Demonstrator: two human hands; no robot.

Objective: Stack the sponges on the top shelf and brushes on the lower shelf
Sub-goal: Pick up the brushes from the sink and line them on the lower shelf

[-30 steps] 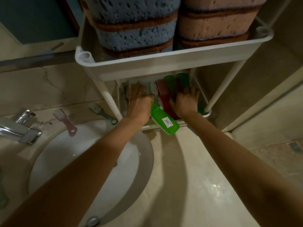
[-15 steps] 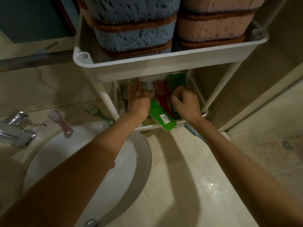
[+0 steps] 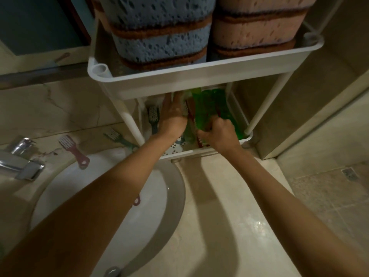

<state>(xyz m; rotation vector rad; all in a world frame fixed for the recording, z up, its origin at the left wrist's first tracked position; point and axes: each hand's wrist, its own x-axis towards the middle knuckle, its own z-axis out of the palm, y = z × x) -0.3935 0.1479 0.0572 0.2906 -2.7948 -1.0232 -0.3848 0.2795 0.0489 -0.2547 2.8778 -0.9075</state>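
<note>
Lower shelf [image 3: 201, 151]: front open between white posts [image 3: 131, 124]; top shelf [image 3: 199, 82] overhangs; green brushes [image 3: 209, 108] and both hands fill the middle.

Home bathroom, washbasin [image 3: 175, 196], tap [image 3: 20, 160], tiled floor [image 3: 329, 196]

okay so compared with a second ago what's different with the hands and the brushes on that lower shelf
The green brush that stuck out over the front edge of the lower shelf a second ago now lies further in. The right hand, open then, has curled closed at its near end. The left hand still rests on the brushes beside it. The sponges on top and the pink brush by the sink are unchanged.
</note>
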